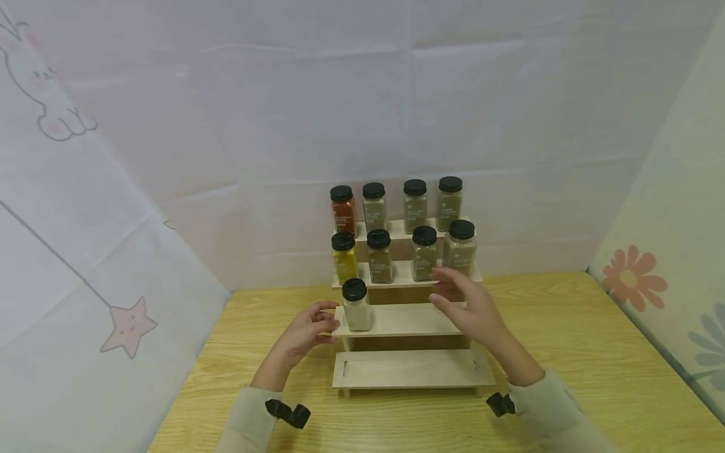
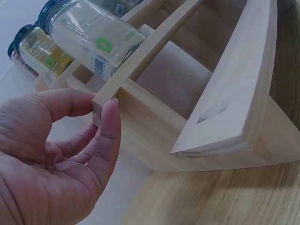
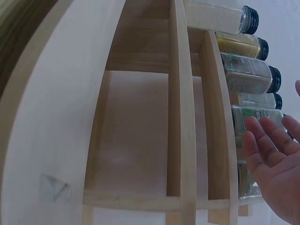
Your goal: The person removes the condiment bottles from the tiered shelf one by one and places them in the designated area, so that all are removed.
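A pale wooden stepped rack (image 1: 413,371) stands on the table. My left hand (image 1: 308,330) pinches the left end of its second step from the front, thumb and index finger at the corner in the left wrist view. Beside those fingers a spice jar (image 1: 357,314) with pale contents and a black lid stands on that step. My right hand (image 1: 470,308), fingers spread and holding nothing, hovers over the same step's right end. Just behind it are a green spice jar (image 1: 424,255) and a pale brown spice jar (image 1: 460,251), partly hidden by the fingers in the head view.
On the third step also stand a yellow jar (image 1: 344,261) and a brown jar (image 1: 380,258). The top step holds a red jar (image 1: 343,214) and several greyish-green jars (image 1: 416,207). A white cloth backdrop (image 1: 362,113) hangs behind the wooden table (image 1: 566,352).
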A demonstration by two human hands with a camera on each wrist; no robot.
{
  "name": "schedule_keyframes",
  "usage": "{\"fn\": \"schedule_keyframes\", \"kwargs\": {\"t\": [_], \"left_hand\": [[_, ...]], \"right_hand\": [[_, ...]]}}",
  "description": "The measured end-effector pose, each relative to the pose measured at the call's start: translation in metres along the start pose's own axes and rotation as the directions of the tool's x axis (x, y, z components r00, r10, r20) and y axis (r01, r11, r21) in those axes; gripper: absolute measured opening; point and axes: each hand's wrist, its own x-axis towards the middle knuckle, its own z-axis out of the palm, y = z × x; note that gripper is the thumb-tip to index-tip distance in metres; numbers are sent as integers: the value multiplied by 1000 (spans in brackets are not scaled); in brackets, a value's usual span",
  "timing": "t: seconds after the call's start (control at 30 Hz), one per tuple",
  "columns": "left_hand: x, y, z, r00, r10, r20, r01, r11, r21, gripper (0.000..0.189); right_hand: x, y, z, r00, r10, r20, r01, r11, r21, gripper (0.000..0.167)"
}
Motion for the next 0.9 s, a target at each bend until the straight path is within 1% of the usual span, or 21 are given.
{"fn": "schedule_keyframes", "kwargs": {"t": [0.23,0.47,0.67,0.9], "left_hand": [[7,-7,-6,999,-13,31,15,999,-35,55],[7,-5,-7,998,-31,61,35,997,-70,58],[7,-4,-7,997,-43,71,49,995,-91,59],[6,-3,-8,995,-44,90,54,993,-105,60]], "right_hand": [[5,-1,14,999,24,42,-26,998,52,45],[10,1,28,998,18,65,-23,997,77,45],[14,-3,39,995,51,86,-60,992,109,46],[19,-3,51,991,54,123,-71,989,132,47]]}}
